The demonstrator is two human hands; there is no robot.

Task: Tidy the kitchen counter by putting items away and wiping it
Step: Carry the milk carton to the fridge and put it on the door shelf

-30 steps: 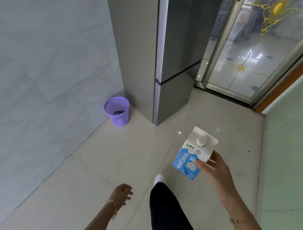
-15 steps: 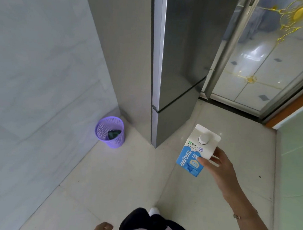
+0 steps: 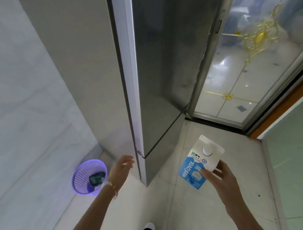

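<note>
Head view, looking down at a tiled floor (image 3: 186,212) in front of a grey fridge (image 3: 166,72).

Containers. A purple mesh basket (image 3: 81,177) stands on the floor at lower left, in the corner between the pale wall (image 3: 26,109) and the fridge's side. One dark packet (image 3: 96,178) lies in it, against the right side. A blue-and-white carton (image 3: 195,167) is held in the air at lower right, in front of the fridge's lower door. Its white round cap (image 3: 207,149) is on; its contents cannot be seen.

Carton relative to the grip. The carton is tilted, its sloped white top and cap facing the camera and its blue body running down and to the left. It lies up and to the left of the right hand (image 3: 220,180), which takes it at its right edge, about mid-height. Most of the carton stands free of the hand.

Grip. The right hand pinches the carton: the thumb (image 3: 207,174) lies on the printed blue face, and the fingers curl round behind the right edge. The left hand (image 3: 121,166) is raised just beside the fridge's front corner, level with the seam between upper and lower doors. Its fingers are loosely bent and apart, holding nothing; whether they touch the fridge cannot be told. A bracelet (image 3: 112,185) sits on that wrist.

Surroundings. Both fridge doors are closed. A glass door (image 3: 244,75) with gold ornament stands to the fridge's right.
</note>
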